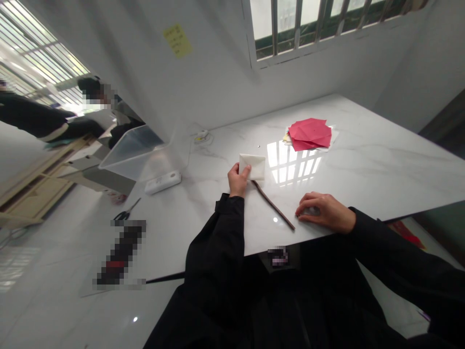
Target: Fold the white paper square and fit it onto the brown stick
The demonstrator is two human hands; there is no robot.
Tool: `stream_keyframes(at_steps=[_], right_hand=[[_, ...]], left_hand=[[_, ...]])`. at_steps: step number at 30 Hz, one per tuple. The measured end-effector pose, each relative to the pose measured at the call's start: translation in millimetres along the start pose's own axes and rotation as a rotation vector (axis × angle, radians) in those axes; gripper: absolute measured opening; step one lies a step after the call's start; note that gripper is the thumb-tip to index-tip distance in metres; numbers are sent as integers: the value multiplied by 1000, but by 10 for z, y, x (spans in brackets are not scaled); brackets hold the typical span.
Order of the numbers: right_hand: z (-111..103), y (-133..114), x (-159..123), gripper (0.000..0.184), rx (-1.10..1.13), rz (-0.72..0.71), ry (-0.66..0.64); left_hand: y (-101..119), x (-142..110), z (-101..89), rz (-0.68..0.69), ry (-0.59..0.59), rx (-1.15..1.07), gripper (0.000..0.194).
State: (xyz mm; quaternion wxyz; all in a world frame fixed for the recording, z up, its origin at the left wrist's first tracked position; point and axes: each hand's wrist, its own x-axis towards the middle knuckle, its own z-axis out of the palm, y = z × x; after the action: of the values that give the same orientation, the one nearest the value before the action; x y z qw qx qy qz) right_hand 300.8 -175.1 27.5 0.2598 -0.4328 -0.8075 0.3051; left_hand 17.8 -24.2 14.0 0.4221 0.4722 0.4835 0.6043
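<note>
My left hand [239, 180] rests on a small folded white paper [254, 166], its fingers pressing or pinching the near corner. A thin brown strip [273, 206] lies on the white marble table [374, 165], starting just below that paper and running toward the near edge. My right hand [325, 212] lies on the tabletop to the right of the strip, fingers curled and touching nothing but the table. Farther back sits a pile of red folded paper [309, 134] on pale sheets.
At the table's left end stand a transparent plastic bin [134, 152] and a white power strip [162, 182]. Scissors [127, 210] and a blurred dark object [121, 254] are near the left edge. A person [90, 106] is at work beyond, past the wall.
</note>
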Motion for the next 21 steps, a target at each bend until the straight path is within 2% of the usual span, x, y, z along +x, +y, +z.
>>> stream_keyframes(at_steps=[3, 6, 11, 16, 21], right_hand=[[-19, -39, 95, 10, -23, 13, -29], [-40, 31, 334, 8, -54, 22, -23], [-148, 390, 1053, 9, -134, 76, 77], [-372, 762, 1829, 16, -331, 180, 161], [-534, 881, 2386, 21, -445, 324, 173]], left_hand=[[-16, 14, -2, 6, 1, -9, 36], [-48, 45, -5, -9, 27, -45, 39], [-83, 92, -40, -45, 87, -119, 43], [-102, 120, -105, -16, 174, -105, 39], [-131, 118, -111, -17, 218, -121, 35]])
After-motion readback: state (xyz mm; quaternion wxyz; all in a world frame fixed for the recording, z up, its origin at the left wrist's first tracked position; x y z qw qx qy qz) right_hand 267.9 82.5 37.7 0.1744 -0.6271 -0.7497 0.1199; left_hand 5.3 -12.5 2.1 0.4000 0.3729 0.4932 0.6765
